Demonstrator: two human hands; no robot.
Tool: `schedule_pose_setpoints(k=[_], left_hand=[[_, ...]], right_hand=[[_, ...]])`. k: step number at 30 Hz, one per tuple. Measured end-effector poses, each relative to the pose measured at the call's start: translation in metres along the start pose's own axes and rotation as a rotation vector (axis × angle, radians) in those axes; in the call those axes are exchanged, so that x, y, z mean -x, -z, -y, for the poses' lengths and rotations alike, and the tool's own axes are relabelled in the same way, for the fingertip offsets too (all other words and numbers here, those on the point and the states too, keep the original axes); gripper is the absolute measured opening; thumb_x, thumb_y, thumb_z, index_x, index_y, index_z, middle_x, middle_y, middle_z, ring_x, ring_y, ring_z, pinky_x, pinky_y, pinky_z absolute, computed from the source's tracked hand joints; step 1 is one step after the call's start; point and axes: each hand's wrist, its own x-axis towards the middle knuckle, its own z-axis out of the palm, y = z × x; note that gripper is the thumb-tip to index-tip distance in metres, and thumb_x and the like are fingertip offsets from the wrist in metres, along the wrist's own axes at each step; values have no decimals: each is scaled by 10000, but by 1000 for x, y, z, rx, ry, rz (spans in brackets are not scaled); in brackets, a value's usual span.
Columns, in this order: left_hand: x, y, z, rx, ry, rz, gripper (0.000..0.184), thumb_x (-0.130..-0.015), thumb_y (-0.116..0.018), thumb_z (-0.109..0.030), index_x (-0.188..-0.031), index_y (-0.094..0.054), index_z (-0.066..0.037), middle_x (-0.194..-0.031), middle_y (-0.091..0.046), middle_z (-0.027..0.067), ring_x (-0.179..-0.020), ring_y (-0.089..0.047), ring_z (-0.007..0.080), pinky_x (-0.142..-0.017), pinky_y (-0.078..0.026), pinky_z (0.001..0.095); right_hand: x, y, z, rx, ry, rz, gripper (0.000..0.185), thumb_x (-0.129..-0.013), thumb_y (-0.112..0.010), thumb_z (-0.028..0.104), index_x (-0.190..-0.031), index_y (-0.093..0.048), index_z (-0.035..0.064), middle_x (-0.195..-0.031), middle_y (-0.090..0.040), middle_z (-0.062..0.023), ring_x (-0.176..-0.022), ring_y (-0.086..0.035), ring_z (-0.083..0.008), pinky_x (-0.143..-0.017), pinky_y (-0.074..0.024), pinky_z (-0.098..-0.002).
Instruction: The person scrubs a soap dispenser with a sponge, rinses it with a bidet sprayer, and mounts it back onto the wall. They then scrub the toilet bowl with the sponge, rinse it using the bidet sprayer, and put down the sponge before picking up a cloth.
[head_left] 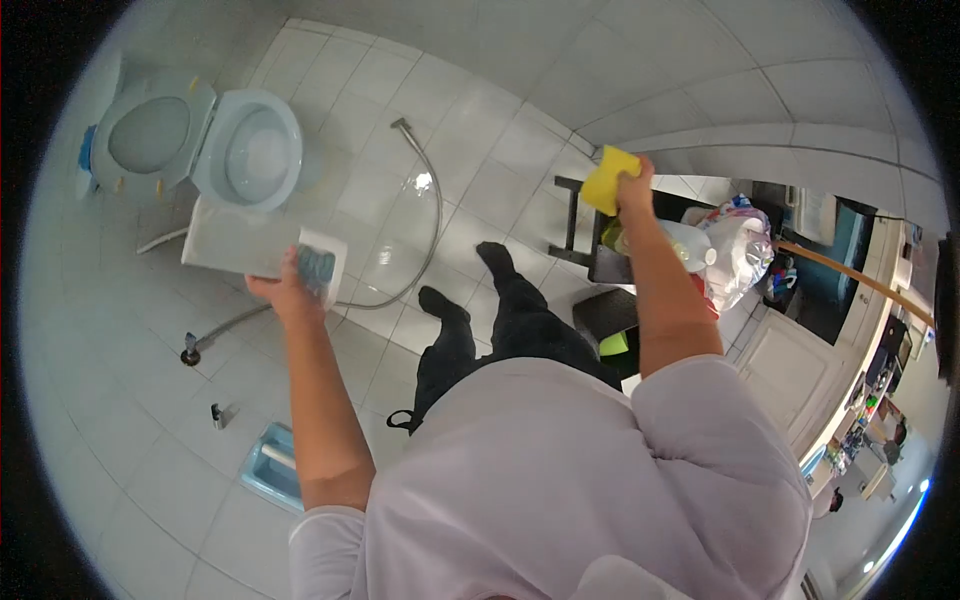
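My right hand [634, 185] is raised at the upper right, its fingers closed round a yellow sponge [605, 180]. On the left, my left hand [285, 290] grips the lower edge of a white box-like container [230, 238], thumb up near its end. That container lies lengthwise beside the toilet bowl [250, 150]. Something bluish-grey [316, 270] shows in its open end; I cannot make out what it is. The toilet seat and lid [150, 135] are raised. Below my right hand, a plastic bottle [690, 245] rests on a dark stool [610, 265].
A hose with a spray head [402, 125] curves across the tiled floor [350, 180]. Behind the stool hang crumpled plastic bags [742, 255], crossed by a wooden stick [850, 270]. A blue soap dish [270, 468] and a tap [190, 350] are on the left wall. A white cabinet door [790, 365] stands right.
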Motion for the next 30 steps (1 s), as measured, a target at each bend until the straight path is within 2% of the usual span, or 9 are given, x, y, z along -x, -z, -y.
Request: schedule_pose_setpoints(k=[2, 7, 11, 14, 22, 24, 25, 28, 30], left_hand=[[2, -6, -4, -85, 17, -12, 656, -707, -589, -40, -1186, -144, -84, -1174, -295, 125, -1049, -373, 229, -860, -374, 341], [-14, 9, 22, -70, -25, 27, 716, -684, -614, -44, -1192, -110, -52, -1180, -271, 156, -1044, -371, 257, -887, -337, 380], [-25, 25, 32, -98, -9, -62, 732, -677, -619, -55, -1196, -104, -40, -1177, -277, 156, -1043, -369, 253, -882, -329, 352], [-42, 37, 51, -145, -18, -48, 744, -663, -638, -82, -1205, -130, -44, -1158, -310, 151, -1049, -364, 254, -881, -315, 348], [-106, 54, 193, 29, -19, -158, 756, -651, -654, -85, -1204, -138, -60, -1161, -309, 151, -1065, -357, 262, -911, -276, 358], [-119, 58, 232, 65, -14, -225, 760, -650, -655, -85, -1203, -134, -60, -1160, -311, 152, -1069, -354, 263, -912, -275, 359], [-126, 61, 250, 34, -27, -237, 765, -648, -659, -91, -1201, -132, -60, -1160, -310, 150, -1071, -352, 262, -910, -275, 358], [-147, 71, 291, -72, -51, -286, 774, -637, -670, -100, -1197, -137, -57, -1159, -314, 146, -1070, -353, 261, -910, -276, 355], [-154, 78, 312, -149, -55, -329, 779, -629, -676, -105, -1195, -144, -53, -1158, -319, 144, -1067, -356, 261, -910, -277, 351]], right_hand=[[-29, 3, -10, 60, 162, 44, 515, -712, -515, 52, -1174, -294, 102, -1015, -496, -187, -927, -507, -295, -780, -405, -368], [-11, -9, 16, 268, 202, 28, 472, -702, -507, 43, -1135, -326, 91, -1010, -494, -190, -951, -496, -315, -789, -398, -359], [6, -41, -8, 383, 293, 66, 440, -679, -531, 83, -1078, -345, 80, -987, -495, -188, -949, -496, -315, -782, -399, -360], [15, -90, -17, 501, 238, 169, 447, -663, -539, 55, -1066, -347, 55, -952, -469, -155, -859, -504, -254, -721, -408, -313], [-58, -253, -90, 623, 255, 364, 477, -675, -521, 67, -1116, -338, 80, -978, -476, -223, -915, -497, -307, -756, -406, -339], [-74, -282, -107, 1149, 385, 158, 544, -671, -539, 113, -1174, -331, 90, -1024, -501, -198, -981, -479, -319, -839, -385, -358], [-89, -299, -119, 1149, 399, 168, 544, -671, -539, 113, -1174, -331, 90, -1024, -501, -198, -981, -479, -319, -839, -385, -358], [-139, -359, -144, 1261, 620, 296, 610, -676, -561, 158, -1227, -307, 89, -1079, -477, -198, -1035, -445, -312, -877, -362, -358], [-161, -412, -147, 916, 725, 632, 582, -689, -573, 200, -1207, -347, 65, -1095, -473, -192, -1035, -445, -316, -880, -358, -361]])
